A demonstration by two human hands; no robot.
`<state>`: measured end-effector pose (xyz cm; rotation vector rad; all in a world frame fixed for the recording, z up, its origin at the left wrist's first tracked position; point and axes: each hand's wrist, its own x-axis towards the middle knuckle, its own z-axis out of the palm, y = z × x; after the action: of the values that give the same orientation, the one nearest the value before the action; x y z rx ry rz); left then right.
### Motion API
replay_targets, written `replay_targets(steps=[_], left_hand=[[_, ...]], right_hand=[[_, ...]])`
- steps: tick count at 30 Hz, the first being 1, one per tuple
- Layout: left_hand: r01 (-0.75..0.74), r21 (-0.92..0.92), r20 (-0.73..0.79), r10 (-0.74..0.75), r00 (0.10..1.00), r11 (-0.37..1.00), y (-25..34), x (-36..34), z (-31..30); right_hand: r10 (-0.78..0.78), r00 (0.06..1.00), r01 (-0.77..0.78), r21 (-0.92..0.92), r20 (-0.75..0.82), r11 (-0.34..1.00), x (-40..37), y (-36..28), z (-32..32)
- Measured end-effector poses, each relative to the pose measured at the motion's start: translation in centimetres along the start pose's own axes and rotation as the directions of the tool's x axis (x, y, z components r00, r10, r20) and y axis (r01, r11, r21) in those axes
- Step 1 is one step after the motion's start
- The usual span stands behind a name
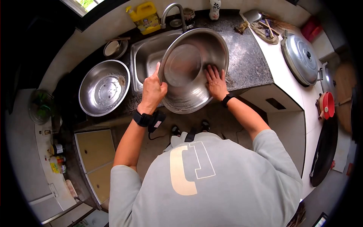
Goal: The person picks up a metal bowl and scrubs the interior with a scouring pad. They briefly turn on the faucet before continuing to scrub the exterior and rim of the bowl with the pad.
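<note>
A large, round stainless-steel basin (183,65) is tilted over the counter's front edge and the right part of the sink (148,53). My left hand (153,90) is closed around its left rim, with the thumb pointing up along the edge. Inside, my right hand (216,83) lies against the right wall with its fingers stretched out. Wet streaks show on the lower inner wall. To the left of the sink rests a second steel basin (104,89) with some residue in it.
A curved faucet (174,12) rises behind the sink. Near it stand a yellow jug (145,18) and a white bottle (214,9). A small bowl (112,48) sits at the back left. On the right are a lidded pan (300,58) and a red-handled item (326,105).
</note>
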<state>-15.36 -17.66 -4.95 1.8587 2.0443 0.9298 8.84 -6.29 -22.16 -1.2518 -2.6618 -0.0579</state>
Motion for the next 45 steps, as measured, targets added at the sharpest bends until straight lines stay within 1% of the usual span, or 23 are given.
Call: replay_targets(steps=[2, 4, 5, 6, 8, 10, 12, 14, 17, 18, 20, 22, 27, 29, 32, 35, 36, 38, 40, 41, 43, 44, 45], left_hand=[[0.019, 0.009, -0.014, -0.019, 1.000, 1.000, 0.3, 0.0, 0.3], [0.043, 0.002, -0.036, -0.043, 0.998, 0.999, 1.1, -0.1, 0.3], [0.033, 0.018, -0.027, -0.033, 0.999, 0.999, 1.0, -0.2, 0.2], [0.034, -0.002, -0.007, -0.034, 0.999, 0.999, 1.1, -0.2, 0.0], [0.040, -0.047, 0.029, -0.039, 0.999, 0.998, 1.6, 0.1, -0.7], [0.003, -0.003, 0.056, -0.002, 0.998, 1.000, 1.4, 0.5, -1.0], [-0.067, 0.001, 0.040, 0.067, 0.997, 0.998, 0.7, 0.7, -1.0], [-0.058, 0.013, 0.057, 0.057, 0.997, 0.998, 1.4, 0.5, -0.9], [-0.067, 0.023, 0.040, 0.066, 0.997, 0.997, 1.4, 0.9, -0.5], [-0.065, 0.023, 0.028, 0.064, 0.998, 0.998, 1.1, 0.9, -0.3], [-0.025, 0.004, 0.030, 0.025, 0.999, 1.000, 0.8, 0.8, -0.2], [0.047, -0.028, 0.055, -0.046, 0.997, 0.999, 0.0, 0.9, -0.9], [0.151, -0.119, 0.076, -0.143, 0.987, 0.981, -3.2, 0.2, -2.8], [0.188, -0.119, 0.074, -0.180, 0.981, 0.975, -4.2, -0.5, -3.1], [0.210, -0.071, 0.004, -0.210, 0.978, 0.975, -6.8, -1.4, -2.4], [0.142, -0.024, -0.102, -0.144, 0.984, 0.990, -7.5, -1.7, -1.8], [0.146, -0.034, -0.127, -0.150, 0.981, 0.989, -7.4, -1.6, -1.7], [0.153, -0.064, -0.175, -0.162, 0.971, 0.986, -6.7, -1.3, -1.6], [0.147, -0.071, -0.165, -0.157, 0.974, 0.987, -6.2, -1.1, -1.7], [0.141, -0.067, -0.152, -0.150, 0.977, 0.988, -6.0, -1.0, -1.9], [0.151, -0.037, -0.094, -0.154, 0.984, 0.988, -7.2, -0.7, -1.9], [0.144, -0.029, -0.085, -0.146, 0.986, 0.989, -6.9, -0.4, -2.0], [0.135, -0.023, -0.076, -0.137, 0.988, 0.991, -6.2, -0.1, -2.3]], right_hand=[[0.059, 0.961, -0.127, 0.240, 0.271, 0.962, -1.0, -5.1, 1.5], [-0.006, 0.915, -0.269, 0.621, 0.403, 0.737, -1.2, -10.1, 1.5], [-0.137, 0.900, -0.271, 0.778, 0.413, 0.566, -1.3, -11.6, -1.0], [-0.239, 0.945, -0.116, 0.913, 0.222, 0.390, -1.4, -12.7, 0.7], [-0.318, 0.880, -0.216, 0.894, 0.352, 0.392, -1.7, -12.4, -3.7], [-0.191, 0.849, -0.212, 0.648, 0.493, 0.731, -2.5, -9.6, -1.4], [-0.005, 0.959, -0.042, 0.158, 0.285, 0.987, -3.0, -4.7, -0.2], [0.005, 0.999, -0.003, -0.047, 0.035, 0.999, -2.1, -0.6, -0.8], [0.081, 0.992, -0.083, 0.011, 0.101, 0.997, -2.3, -2.5, 0.2], [0.086, 0.973, -0.125, 0.174, 0.212, 0.977, -2.6, -4.6, 1.3], [-0.023, 0.908, -0.240, 0.565, 0.418, 0.789, -2.5, -9.4, 1.0], [-0.128, 0.976, -0.083, 0.843, 0.177, 0.531, -2.7, -12.2, 1.4], [-0.082, 0.994, -0.004, 0.770, 0.073, 0.638, -2.4, -9.2, 1.4], [0.011, 0.982, -0.099, 0.465, 0.188, 0.880, -2.4, -8.2, -0.4], [-0.035, 0.993, 0.038, 0.030, -0.116, 0.999, -0.9, -5.1, 0.4], [-0.063, 0.996, 0.055, 0.127, 0.059, 0.990, -0.5, -5.6, 0.8], [-0.092, 0.958, 0.017, 0.265, 0.273, 0.964, -0.9, -7.2, -0.1], [-0.176, 0.883, -0.046, 0.453, 0.436, 0.890, -1.7, -10.2, 0.3], [-0.451, 0.829, 0.086, 0.723, 0.330, 0.686, -2.3, -11.3, 0.3], [-0.477, 0.778, 0.044, 0.722, 0.409, 0.691, -2.6, -10.6, -0.1], [-0.368, 0.743, 0.136, 0.412, 0.560, 0.901, -1.6, -7.6, -2.5], [-0.252, 0.837, 0.169, 0.208, 0.486, 0.963, -1.0, -5.4, -2.8], [-0.221, 0.958, 0.208, 0.088, 0.181, 0.974, -0.5, -2.5, -1.3]])
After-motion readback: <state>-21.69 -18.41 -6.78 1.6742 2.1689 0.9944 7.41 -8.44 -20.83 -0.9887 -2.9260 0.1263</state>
